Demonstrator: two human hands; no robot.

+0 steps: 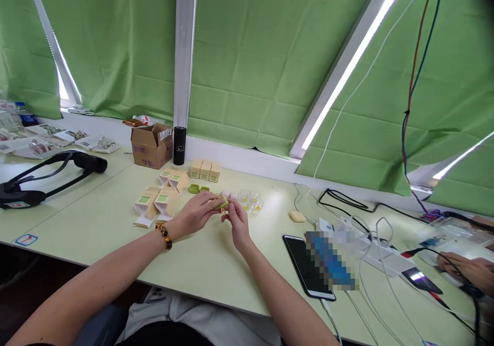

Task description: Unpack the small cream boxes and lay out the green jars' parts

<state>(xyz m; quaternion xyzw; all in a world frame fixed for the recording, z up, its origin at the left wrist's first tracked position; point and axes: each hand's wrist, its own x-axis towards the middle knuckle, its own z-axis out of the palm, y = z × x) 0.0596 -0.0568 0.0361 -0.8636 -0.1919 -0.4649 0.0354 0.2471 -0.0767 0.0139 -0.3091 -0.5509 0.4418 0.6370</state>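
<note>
My left hand (197, 213) and my right hand (236, 221) meet over the middle of the table. Between their fingertips is a small yellow-green case (221, 204), partly covered by the fingers; both hands are closed on it. Just beyond my left hand lie small green cases (194, 188). Clear plastic cups (250, 202) with yellow spots stand behind my right hand. To the left are several tan paper boxes with flaps open (146, 202), and at the back a row of three closed tan boxes (205, 171).
A cardboard box (151, 148) and a black tumbler (179, 145) stand by the wall. Black headgear (77, 163) lies left. Phones (309, 266), a power strip (374, 253), a cream block (297, 216) and loose cables are on the right. Another person's hand (463, 271) is at far right.
</note>
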